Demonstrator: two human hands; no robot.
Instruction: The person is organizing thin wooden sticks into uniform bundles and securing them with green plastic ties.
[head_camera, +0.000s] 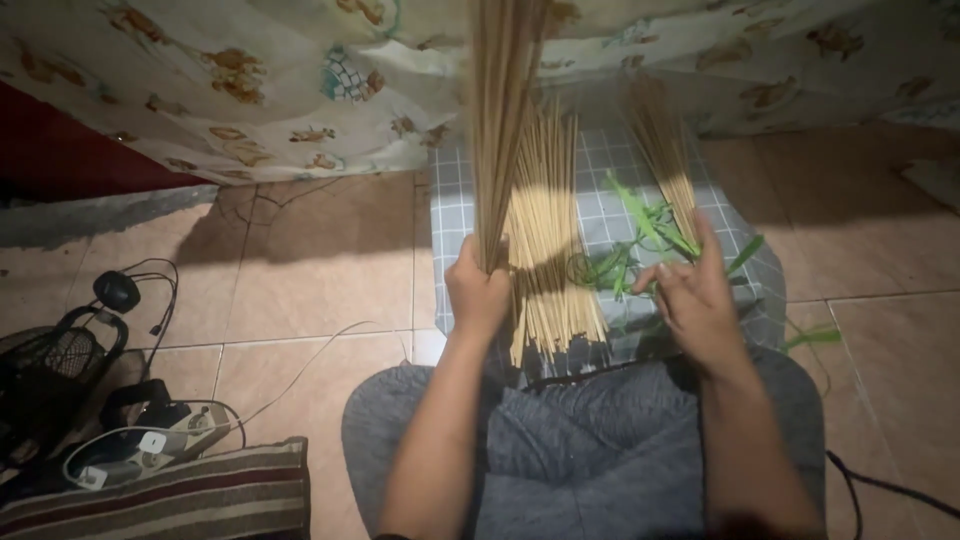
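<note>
My left hand grips a tall bundle of thin brown sticks held upright, its top out of the frame. Beside it, a fan of pale loose sticks lies on a grey checked cloth. My right hand rests on the cloth, fingers around the lower end of a smaller stick bundle, among green leaf strips. My grey-clad legs fill the lower middle.
A patterned curtain hangs across the back. Tan floor tiles surround the cloth. At left sit a small black fan, a power strip with white cables and a striped cushion. A black cable runs at lower right.
</note>
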